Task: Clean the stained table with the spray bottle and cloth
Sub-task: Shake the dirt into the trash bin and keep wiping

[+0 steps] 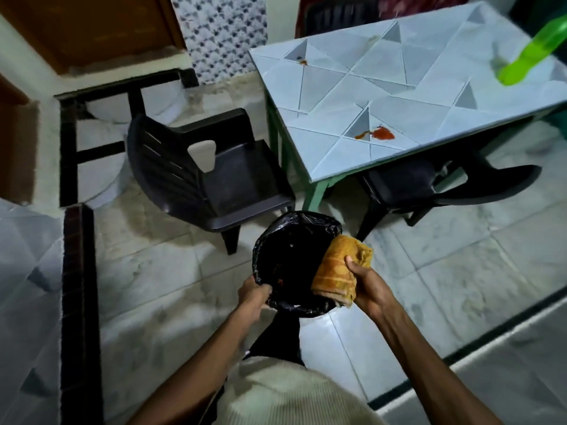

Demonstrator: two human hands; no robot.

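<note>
Orange with a paler woven pattern, the cloth [337, 271] is rolled into a thick bundle and held over the right side of the mouth of a black bin [294, 222]. Its lower end reaches just past the near rim. The right hand [372, 286] grips it from the right, thumb across the top and the fingers curled behind the bundle, clamped on it. The left hand [253, 291] holds the bin by its near left rim. Its fingers [264, 290] hook over the edge and pinch the crinkled black plastic liner that wraps the rim. The inside of the bin is dark. A few small reddish specks show against the liner near the left hand, and the rest of its contents cannot be made out.

Up and to the right stands the table, its pale blue-grey tabletop [414, 87] patterned with triangles and carried on green legs. A red stain [382, 134] with an orange-brown tail lies close to the tabletop's near edge, and a smaller orange spot [303, 61] sits toward its far left corner. The spray bottle [527, 59], bright green, is on the far right part of the tabletop, well apart from both hands. It is blurred, so any label on it cannot be read, nor how full it is. A dark plastic chair [214, 167] stands just left of the table, and a second chair [429, 185] is tucked under its near side. Pale marbled floor tiles [460, 256] lie beneath.
</note>
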